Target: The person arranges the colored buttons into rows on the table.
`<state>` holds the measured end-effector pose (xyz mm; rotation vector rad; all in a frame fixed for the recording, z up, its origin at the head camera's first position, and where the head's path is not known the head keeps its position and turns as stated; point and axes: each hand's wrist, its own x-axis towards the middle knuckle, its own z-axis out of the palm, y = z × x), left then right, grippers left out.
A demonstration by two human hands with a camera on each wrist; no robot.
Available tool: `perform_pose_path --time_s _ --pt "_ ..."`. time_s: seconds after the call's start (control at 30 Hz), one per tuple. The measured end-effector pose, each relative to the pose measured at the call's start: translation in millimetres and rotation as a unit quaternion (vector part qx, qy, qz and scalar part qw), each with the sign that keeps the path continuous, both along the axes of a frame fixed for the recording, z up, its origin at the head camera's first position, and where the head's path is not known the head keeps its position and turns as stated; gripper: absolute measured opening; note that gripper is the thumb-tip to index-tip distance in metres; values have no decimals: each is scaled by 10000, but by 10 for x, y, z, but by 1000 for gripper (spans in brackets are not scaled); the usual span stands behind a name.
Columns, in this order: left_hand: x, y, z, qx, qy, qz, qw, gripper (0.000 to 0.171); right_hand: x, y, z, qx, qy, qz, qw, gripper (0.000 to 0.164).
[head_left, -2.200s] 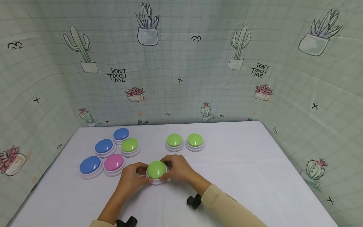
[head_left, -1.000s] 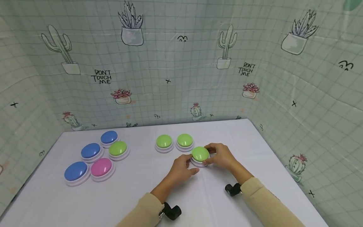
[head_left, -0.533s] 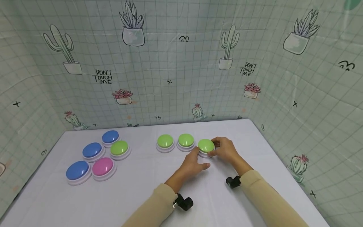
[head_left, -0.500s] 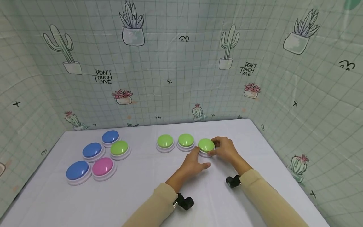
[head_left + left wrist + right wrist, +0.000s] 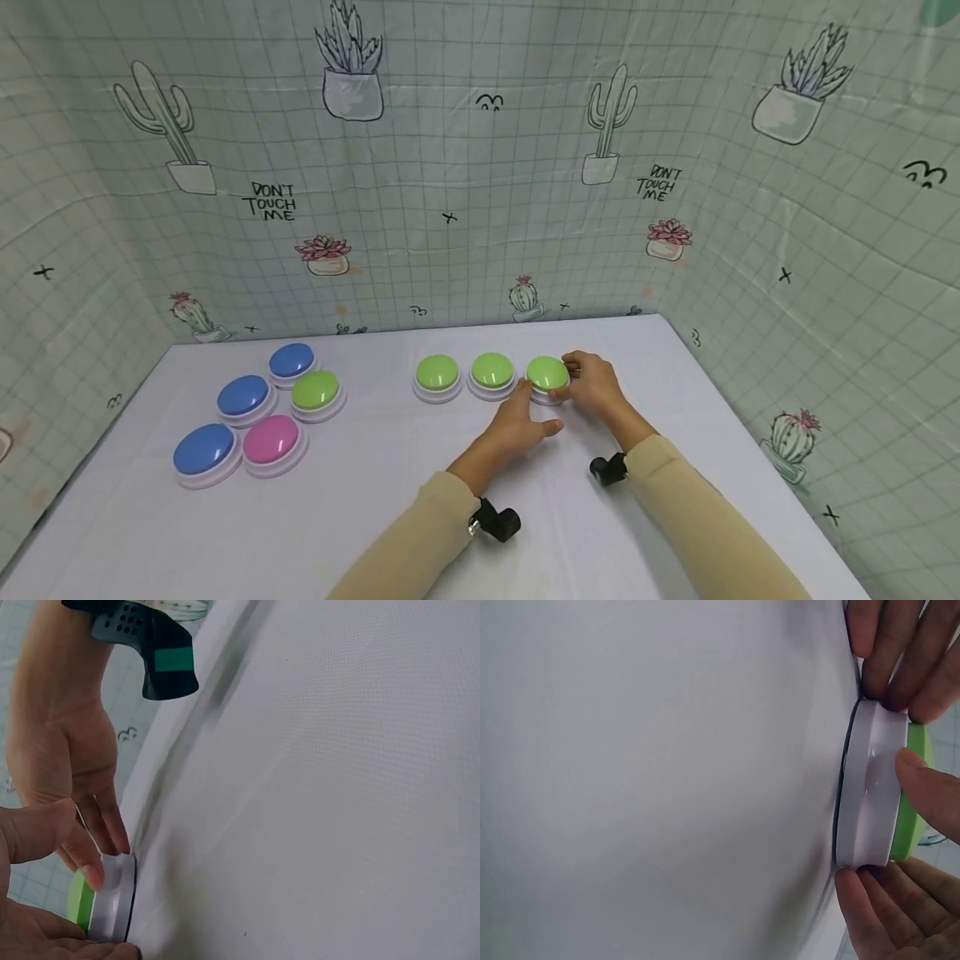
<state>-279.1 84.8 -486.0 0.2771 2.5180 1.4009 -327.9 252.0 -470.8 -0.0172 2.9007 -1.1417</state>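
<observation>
A green push button (image 5: 547, 372) on a round white base stands upright at the right end of a row on the white table. My right hand (image 5: 597, 387) grips it from the right, thumb on the near side and fingers round the far side. The straight fingers of my left hand (image 5: 516, 427) touch its left side, the thumb spread away from it. In the left wrist view the white base (image 5: 114, 900) sits between both hands' fingertips. The right wrist view shows the base (image 5: 870, 787) flat against the table, with fingers at both sides.
Left of it in the row are a middle green button (image 5: 492, 370) and another green button (image 5: 437, 372). A cluster at the left has several blue buttons such as the front one (image 5: 204, 450), a pink button (image 5: 272, 439) and a green button (image 5: 315, 390). Patterned cloth walls surround the table (image 5: 360, 517).
From the table's front middle, the green button has moved right and back to the row's right end. My left thumb has come off it. The head view has turned right.
</observation>
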Motion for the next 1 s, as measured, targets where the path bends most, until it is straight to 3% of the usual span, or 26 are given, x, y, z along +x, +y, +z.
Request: perform_pose_path --time_s 0.53,1.0 --pt "-31 -51 -15 168 -282 -201 9993 95 -90 24 -40 -74 -74 42 9999 68" --pt "-6 -70 -40 245 -72 -159 9995 90 -80 19 -5 189 -80 112 9997 66"
